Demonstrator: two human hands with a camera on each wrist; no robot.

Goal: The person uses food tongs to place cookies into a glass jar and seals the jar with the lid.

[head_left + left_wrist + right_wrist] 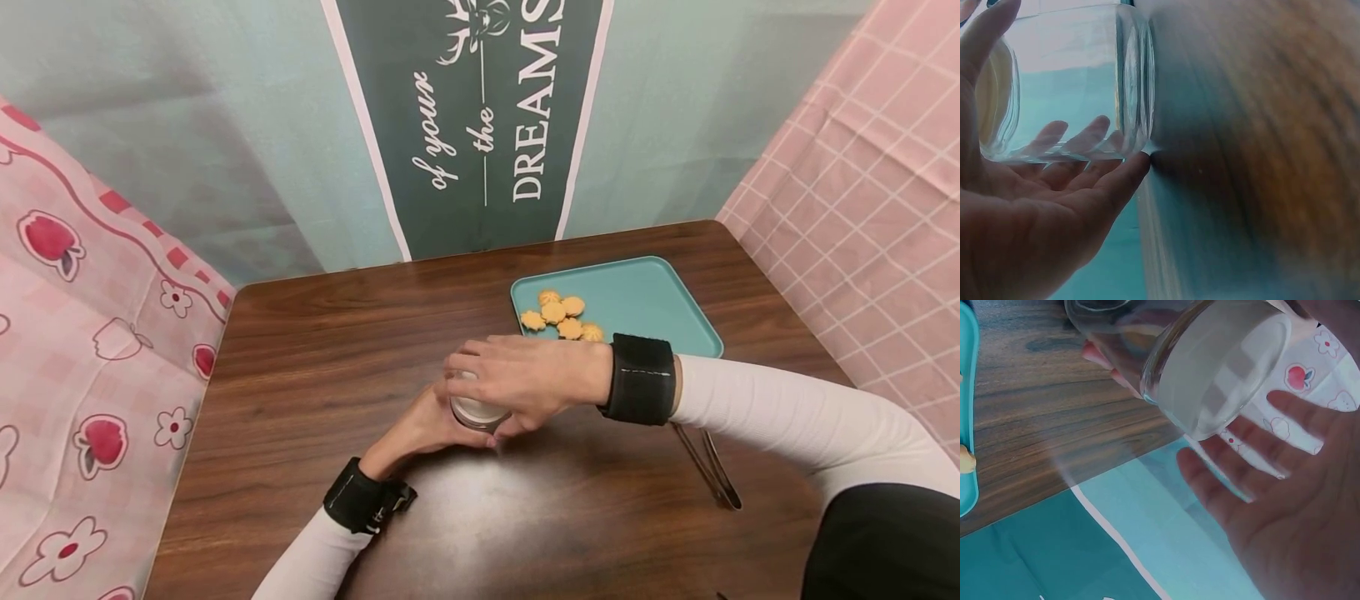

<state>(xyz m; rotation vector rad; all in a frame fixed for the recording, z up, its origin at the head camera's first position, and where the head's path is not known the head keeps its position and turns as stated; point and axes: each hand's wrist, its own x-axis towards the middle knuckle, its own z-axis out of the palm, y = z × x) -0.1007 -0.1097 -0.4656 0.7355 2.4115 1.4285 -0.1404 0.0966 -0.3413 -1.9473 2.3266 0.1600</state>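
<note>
A clear glass jar (1072, 69) with a pale lid (1222, 369) is between my two hands above the middle of the table. My left hand (435, 421) grips the jar's side, its fingers showing through the glass in the left wrist view. The jar looks empty, and its base is close to the tabletop; I cannot tell whether they touch. Over the lid reaches my right hand (517, 375), fingers spread and fairly straight around the rim. In the right wrist view a gap shows between its palm and the lid.
A teal tray (637, 292) with several golden cookies (553, 312) lies at the back right of the wooden table (330, 333). Metal tongs (712, 471) lie under my right forearm. Fabric curtains (187, 167) border the table's back and sides.
</note>
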